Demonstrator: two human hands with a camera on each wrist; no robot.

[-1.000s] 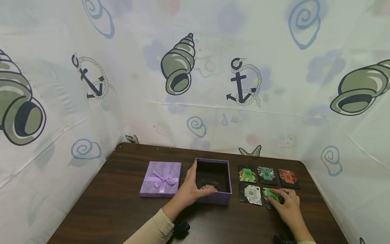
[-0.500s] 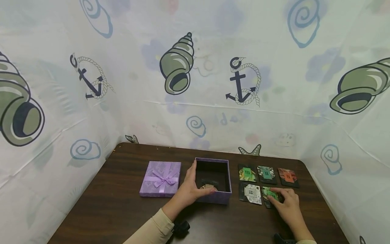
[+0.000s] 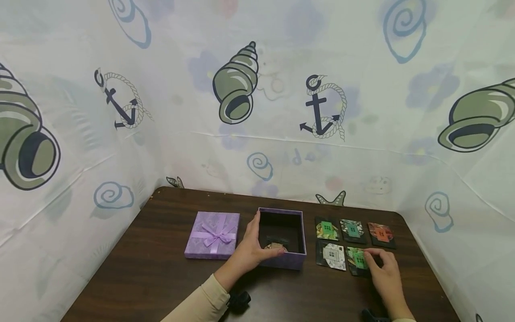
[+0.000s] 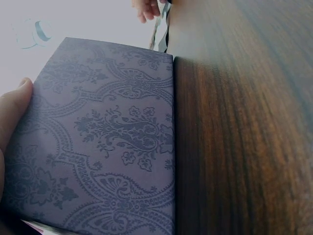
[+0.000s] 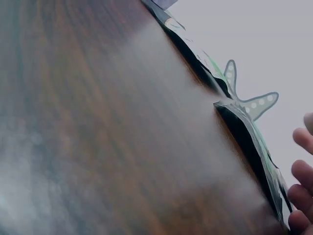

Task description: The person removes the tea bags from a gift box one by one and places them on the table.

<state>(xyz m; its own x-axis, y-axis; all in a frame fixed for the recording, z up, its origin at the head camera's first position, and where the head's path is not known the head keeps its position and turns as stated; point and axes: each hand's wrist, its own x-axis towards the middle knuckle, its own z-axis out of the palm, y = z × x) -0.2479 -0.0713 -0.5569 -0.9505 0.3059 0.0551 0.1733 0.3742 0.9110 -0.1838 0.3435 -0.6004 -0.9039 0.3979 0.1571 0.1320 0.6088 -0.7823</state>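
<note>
My left hand (image 3: 252, 250) holds an open purple gift box (image 3: 281, 261), fingers along its left side and thumb over the front rim. A small packet with a tan print (image 3: 276, 246) lies inside. In the left wrist view, the patterned box wall (image 4: 117, 132) fills the middle, with the thumb (image 4: 14, 110) at its edge. My right hand (image 3: 385, 270) is at the right edge of a flat green-printed packet (image 3: 357, 260), which lies on the table. In the right wrist view its fingers (image 5: 303, 171) are beside that packet's end; contact is hard to tell.
Left of the box lies its purple lid (image 3: 213, 235) with a ribbon bow. More flat packets lie in rows: white (image 3: 333, 255), yellow-green (image 3: 327, 230), teal (image 3: 352, 230) and red (image 3: 380, 234). The brown table (image 3: 141, 268) meets a patterned cloth backdrop behind.
My right hand has moved slightly right, from over the green-printed packet to its edge, so more of that packet shows. The left hand and box have stayed in place.
</note>
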